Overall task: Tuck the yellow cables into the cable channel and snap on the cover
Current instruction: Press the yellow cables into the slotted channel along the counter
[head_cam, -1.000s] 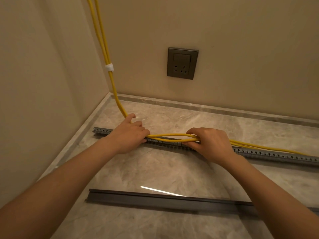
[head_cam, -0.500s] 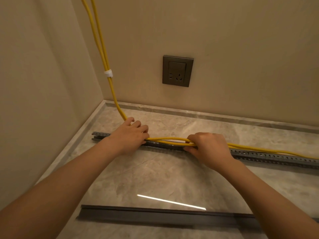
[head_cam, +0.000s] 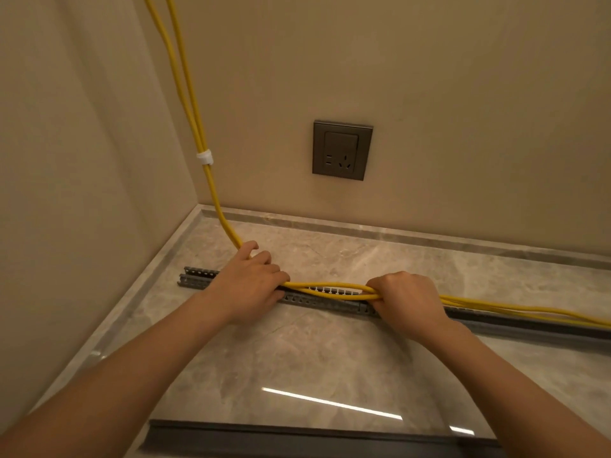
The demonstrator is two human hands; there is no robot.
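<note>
Two yellow cables (head_cam: pixel 185 94) hang down the corner wall, joined by a white clip (head_cam: pixel 205 158), then run right along a grey slotted cable channel (head_cam: pixel 198 276) lying on the marble floor. My left hand (head_cam: pixel 249 282) presses on the cables over the channel near its left end, fingers curled round them. My right hand (head_cam: pixel 406 300) grips the cables further right, holding them just above the channel. Between the hands the cables (head_cam: pixel 330 290) bow slightly over the slots. The dark grey cover (head_cam: pixel 297 439) lies flat near the bottom edge.
A grey wall socket (head_cam: pixel 342 150) sits above the floor on the back wall. A marble skirting strip (head_cam: pixel 396 234) runs along the wall base. The side wall closes in on the left. More cable (head_cam: pixel 529 314) trails off to the right over the channel.
The view has tilted upward, so the cover now sits lower in frame. My right hand has slid slightly right along the cables. My left hand stays at the channel's left end.
</note>
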